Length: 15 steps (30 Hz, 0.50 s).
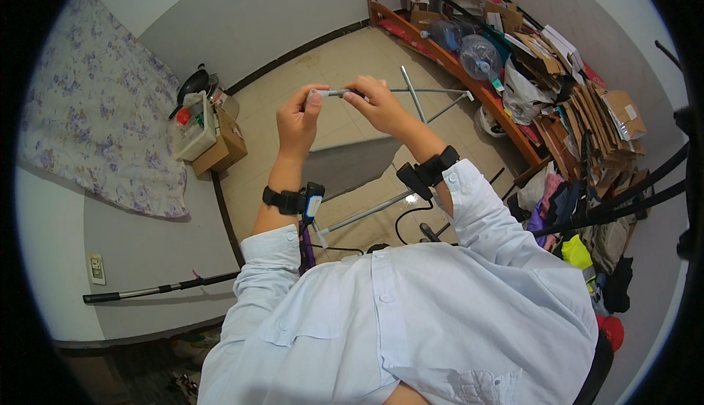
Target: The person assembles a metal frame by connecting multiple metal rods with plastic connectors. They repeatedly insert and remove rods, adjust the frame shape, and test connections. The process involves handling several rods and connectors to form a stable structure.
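Both of my hands are raised in front of me at a thin grey metal tube (429, 90). My left hand (297, 120) closes around the tube's left end, with the thumb on a pale end piece. Just to its right, my right hand (378, 106) pinches the same tube between thumb and fingers. Beyond the right hand the tube runs on to a white joint (469, 96). It appears to belong to a tubular frame, whose lower bar (367, 213) slants below my hands. A grey fabric panel (352, 164) hangs between the forearms.
A white bin (192, 130) and a cardboard box (224, 145) stand by the left wall. At the right, a wooden bed frame (455, 68) holds plastic bottles (480, 57) and flattened cardboard (598, 123). Clothes (557, 200) are heaped nearer me. A pole (161, 288) lies at left.
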Tool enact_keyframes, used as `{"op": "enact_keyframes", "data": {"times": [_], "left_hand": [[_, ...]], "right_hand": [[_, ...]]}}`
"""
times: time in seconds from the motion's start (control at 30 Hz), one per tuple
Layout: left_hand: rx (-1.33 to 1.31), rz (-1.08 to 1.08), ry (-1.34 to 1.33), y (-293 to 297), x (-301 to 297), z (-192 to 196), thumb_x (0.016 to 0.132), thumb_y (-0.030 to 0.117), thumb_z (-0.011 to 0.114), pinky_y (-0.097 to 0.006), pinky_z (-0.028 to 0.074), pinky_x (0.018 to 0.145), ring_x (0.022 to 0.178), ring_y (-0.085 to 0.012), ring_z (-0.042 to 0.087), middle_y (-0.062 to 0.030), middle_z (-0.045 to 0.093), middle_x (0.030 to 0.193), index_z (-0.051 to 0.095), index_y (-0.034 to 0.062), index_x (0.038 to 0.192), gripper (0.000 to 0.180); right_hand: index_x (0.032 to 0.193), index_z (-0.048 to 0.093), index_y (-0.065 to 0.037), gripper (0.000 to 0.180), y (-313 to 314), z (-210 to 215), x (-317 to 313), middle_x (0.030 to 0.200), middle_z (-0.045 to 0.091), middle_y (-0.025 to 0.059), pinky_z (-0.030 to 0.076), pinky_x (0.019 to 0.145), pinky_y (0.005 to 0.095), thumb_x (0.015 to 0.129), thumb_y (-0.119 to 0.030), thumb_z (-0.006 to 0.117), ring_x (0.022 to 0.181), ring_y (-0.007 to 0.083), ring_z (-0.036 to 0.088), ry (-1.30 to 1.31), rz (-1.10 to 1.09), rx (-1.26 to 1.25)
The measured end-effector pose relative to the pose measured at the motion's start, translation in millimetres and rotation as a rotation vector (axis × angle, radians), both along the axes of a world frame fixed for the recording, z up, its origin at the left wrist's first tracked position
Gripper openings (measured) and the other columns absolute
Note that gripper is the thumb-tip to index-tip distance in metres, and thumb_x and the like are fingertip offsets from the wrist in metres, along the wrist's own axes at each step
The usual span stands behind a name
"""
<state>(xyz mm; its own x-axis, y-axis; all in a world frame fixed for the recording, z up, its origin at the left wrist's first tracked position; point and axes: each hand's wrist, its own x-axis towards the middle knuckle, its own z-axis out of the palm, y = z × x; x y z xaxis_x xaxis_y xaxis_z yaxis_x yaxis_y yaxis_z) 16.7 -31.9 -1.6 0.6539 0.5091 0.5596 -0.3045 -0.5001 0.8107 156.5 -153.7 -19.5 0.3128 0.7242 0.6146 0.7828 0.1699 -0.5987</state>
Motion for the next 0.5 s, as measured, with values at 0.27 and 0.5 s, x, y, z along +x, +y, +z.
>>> {"op": "enact_keyframes", "data": {"times": [0.27,0.5], "left_hand": [[-0.067,-0.001,-0.049,3.0,1.4,-5.8,0.089,0.039,0.057,-0.02,0.027,0.05,0.058,-0.0036,0.036,0.0063,0.042,0.062,0.066,0.0029,0.094,0.037],[-0.067,-0.03,-0.046,2.5,6.0,-5.2,0.089,0.038,0.056,-0.02,0.028,0.052,0.059,-0.0034,0.036,0.0068,0.043,0.064,0.065,0.0029,0.095,0.037]], "right_hand": [[0.096,0.061,-0.008,0.017,-1.5,5.8,-0.5,0.08,0.054,0.0041,0.032,0.076,0.031,0.09,-0.022,0.055,0.077,0.0187,0.047,-0.013,-0.007,-0.006],[0.096,0.061,-0.007,0.017,0.6,5.9,3.0,0.081,0.055,0.0045,0.033,0.076,0.0323,0.09,-0.022,0.054,0.078,0.0195,0.048,0.003,0.002,-0.024]]}}
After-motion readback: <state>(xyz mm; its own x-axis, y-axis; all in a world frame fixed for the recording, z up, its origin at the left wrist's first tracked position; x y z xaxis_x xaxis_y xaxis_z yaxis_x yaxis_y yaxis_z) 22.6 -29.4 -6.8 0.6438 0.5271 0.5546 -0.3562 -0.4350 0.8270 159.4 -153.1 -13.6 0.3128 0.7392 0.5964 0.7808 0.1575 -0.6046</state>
